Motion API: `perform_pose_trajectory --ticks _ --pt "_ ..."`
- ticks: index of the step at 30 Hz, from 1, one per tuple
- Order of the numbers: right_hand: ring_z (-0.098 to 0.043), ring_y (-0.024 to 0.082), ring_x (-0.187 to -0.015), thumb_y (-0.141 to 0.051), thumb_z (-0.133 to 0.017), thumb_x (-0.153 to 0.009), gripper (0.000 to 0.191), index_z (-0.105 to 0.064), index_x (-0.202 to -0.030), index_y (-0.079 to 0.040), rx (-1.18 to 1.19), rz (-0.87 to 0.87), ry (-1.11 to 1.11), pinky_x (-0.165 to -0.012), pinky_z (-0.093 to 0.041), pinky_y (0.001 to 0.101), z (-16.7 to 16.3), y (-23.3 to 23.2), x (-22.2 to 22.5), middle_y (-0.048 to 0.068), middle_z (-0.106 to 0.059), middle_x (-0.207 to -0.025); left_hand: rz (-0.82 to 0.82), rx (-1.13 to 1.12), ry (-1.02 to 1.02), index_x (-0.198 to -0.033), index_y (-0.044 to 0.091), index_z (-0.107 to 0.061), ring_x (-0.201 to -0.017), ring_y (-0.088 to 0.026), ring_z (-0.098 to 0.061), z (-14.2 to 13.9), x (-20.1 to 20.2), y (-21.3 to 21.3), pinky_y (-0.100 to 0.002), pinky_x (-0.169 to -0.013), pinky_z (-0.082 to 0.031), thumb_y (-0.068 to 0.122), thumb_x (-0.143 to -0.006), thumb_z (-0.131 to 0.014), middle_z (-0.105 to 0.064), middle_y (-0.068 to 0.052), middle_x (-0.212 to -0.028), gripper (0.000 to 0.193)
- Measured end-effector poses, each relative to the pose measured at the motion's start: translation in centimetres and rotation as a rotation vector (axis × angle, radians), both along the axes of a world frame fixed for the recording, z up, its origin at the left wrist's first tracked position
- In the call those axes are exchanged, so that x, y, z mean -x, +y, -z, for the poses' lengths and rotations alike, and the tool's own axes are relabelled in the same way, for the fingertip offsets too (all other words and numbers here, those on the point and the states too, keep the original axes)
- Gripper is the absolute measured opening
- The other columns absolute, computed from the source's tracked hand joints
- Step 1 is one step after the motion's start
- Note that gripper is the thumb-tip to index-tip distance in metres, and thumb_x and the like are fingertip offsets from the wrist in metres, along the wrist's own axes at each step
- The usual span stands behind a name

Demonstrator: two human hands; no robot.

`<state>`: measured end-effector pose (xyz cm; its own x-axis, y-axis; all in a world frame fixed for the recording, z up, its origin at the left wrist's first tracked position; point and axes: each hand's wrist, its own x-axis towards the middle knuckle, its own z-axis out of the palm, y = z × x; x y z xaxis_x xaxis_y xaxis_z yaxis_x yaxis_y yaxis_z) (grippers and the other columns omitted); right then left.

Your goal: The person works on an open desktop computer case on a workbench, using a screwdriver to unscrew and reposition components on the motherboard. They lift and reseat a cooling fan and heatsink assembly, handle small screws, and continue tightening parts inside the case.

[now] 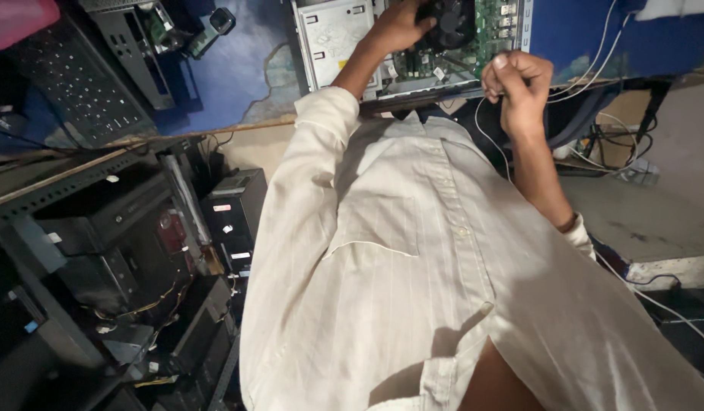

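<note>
An open computer case [333, 42] lies on a blue table top [238, 76], with its green motherboard [493, 34] exposed. My left hand [398, 29] reaches forward and grips the black cooling fan [452, 21] on the board. My right hand [518, 82] is a closed fist just in front of the case's near edge, pinching a thin white wire [490, 141] that hangs down along my forearm. My striped off-white shirt [413, 259] fills the lower middle of the view.
Black computer cases [234, 213] and loose parts with tangled cables are stacked on a metal rack [55, 183] at the left. A black perforated panel [78, 91] lies on the table's left. White cables [595, 61] trail off the table at the right, above a grey floor [649, 213].
</note>
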<state>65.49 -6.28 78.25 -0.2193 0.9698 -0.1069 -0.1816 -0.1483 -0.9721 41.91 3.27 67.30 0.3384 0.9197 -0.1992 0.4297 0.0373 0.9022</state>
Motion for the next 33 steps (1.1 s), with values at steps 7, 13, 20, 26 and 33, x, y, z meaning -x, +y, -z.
perform_pose_trajectory --ticks 7,13,20,26,33 --pt "-0.048 0.015 -0.061 -0.009 -0.062 -0.11 0.041 -0.048 -0.073 0.0 0.047 -0.049 -0.022 -0.053 -0.035 0.0282 1.2 1.2 0.9 0.011 -0.054 -0.07 -0.046 -0.205 -0.043 -0.129 0.006 -0.062 -0.112 -0.041 -0.068 1.0 -0.2 -0.2 -0.046 -0.095 -0.052 0.028 -0.089 -0.081 -0.071 -0.02 -0.121 0.049" --pt "-0.046 0.012 -0.061 -0.011 -0.061 -0.112 0.043 -0.048 -0.073 -0.001 -0.004 -0.109 -0.098 -0.05 -0.032 0.0242 2.0 2.4 1.8 0.009 -0.055 -0.072 -0.085 -0.213 0.03 -0.127 0.006 -0.063 -0.101 -0.042 -0.07 0.6 0.1 -0.6 -0.049 -0.086 -0.054 0.03 -0.091 -0.079 -0.075 -0.021 -0.108 0.046" --pt "-0.044 0.009 -0.054 -0.014 -0.062 -0.111 0.043 -0.051 -0.072 -0.001 0.071 -0.074 -0.132 -0.05 -0.031 0.0259 2.6 3.3 3.0 0.005 -0.054 -0.066 -0.049 -0.021 0.001 -0.127 0.01 -0.065 -0.053 -0.021 -0.073 -0.5 0.4 -0.8 -0.04 -0.065 -0.059 0.035 -0.098 -0.072 -0.077 -0.012 -0.078 0.039" --pt "-0.046 0.009 -0.056 -0.016 -0.062 -0.113 0.044 -0.054 -0.072 -0.001 0.057 -0.098 -0.186 -0.051 -0.033 0.0258 3.1 3.8 3.4 0.004 -0.054 -0.067 -0.048 0.264 -0.144 -0.142 0.01 -0.051 -0.053 -0.019 -0.077 -0.1 0.4 -0.5 -0.035 -0.046 -0.059 0.028 -0.096 -0.067 -0.077 -0.01 -0.081 0.053" --pt "-0.047 0.008 -0.053 -0.019 -0.062 -0.112 0.046 -0.054 -0.07 -0.002 0.067 -0.094 -0.243 -0.048 -0.033 0.0253 3.5 4.6 3.8 0.003 -0.055 -0.066 -0.114 0.296 -0.182 -0.141 0.014 -0.06 -0.053 -0.015 -0.071 0.4 -0.2 -0.4 -0.03 -0.046 -0.06 0.03 -0.096 -0.073 -0.078 -0.01 -0.087 0.05"
